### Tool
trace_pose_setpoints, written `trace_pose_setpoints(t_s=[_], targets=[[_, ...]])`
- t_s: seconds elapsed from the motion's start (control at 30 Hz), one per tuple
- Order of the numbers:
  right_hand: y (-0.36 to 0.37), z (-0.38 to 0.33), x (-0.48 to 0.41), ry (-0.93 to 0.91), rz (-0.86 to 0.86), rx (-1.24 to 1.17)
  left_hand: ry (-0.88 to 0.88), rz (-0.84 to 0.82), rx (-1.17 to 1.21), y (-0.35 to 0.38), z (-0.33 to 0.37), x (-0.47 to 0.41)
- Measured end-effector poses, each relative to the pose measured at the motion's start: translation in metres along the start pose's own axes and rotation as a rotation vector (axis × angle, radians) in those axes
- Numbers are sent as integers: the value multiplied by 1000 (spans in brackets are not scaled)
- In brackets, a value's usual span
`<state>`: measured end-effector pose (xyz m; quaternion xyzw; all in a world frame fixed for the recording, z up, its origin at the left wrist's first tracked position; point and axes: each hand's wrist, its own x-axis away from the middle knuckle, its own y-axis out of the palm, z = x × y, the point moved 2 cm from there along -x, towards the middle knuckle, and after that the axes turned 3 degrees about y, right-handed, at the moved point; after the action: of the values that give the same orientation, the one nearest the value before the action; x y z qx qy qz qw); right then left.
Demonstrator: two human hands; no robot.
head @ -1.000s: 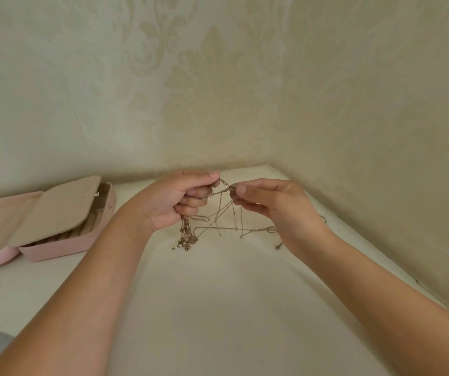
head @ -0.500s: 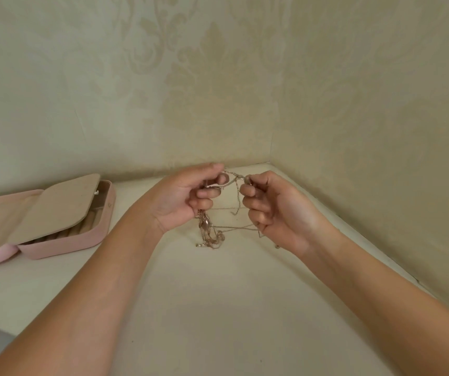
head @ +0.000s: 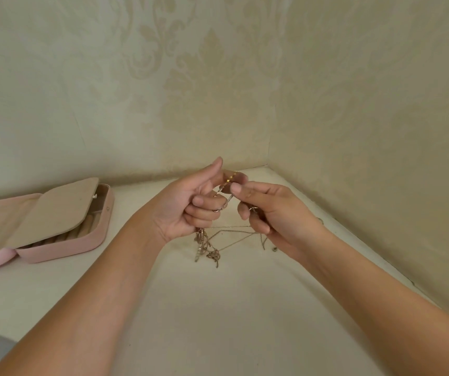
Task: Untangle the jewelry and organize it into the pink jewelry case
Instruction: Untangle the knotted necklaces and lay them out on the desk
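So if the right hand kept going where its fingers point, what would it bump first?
Probably the left hand. The right hand points toward it, with only the tangled chains they both hold between them; depth is unclear.

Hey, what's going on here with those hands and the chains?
A person is picking apart a tangle of thin gold chains, held up above a white surface. The left hand grips the bunch, and the right hand pinches a strand near the top. The pink jewelry case lies open to the left; the chains are not in it yet.
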<state>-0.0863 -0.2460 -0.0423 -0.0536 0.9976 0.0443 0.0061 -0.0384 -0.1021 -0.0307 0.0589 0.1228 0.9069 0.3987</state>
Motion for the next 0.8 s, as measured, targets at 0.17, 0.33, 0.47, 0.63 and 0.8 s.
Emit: trace_pose_setpoints(t_s=[0.17,0.33,0.47,0.63,0.8], targets=[[-6,-1,-1,-22,82,-7,82,27,-54,-5,0,-2],[-13,1,-4,-10,228,2,130,102,-70,-7,0,-4],[-15,3,-5,50,141,-67,144,108,-101,-9,0,-3],[-18,0,-3,53,125,19,143,82,-155,-10,0,-4],[-15,-2,-2,62,-16,27,144,106,-325,-9,-1,-5]])
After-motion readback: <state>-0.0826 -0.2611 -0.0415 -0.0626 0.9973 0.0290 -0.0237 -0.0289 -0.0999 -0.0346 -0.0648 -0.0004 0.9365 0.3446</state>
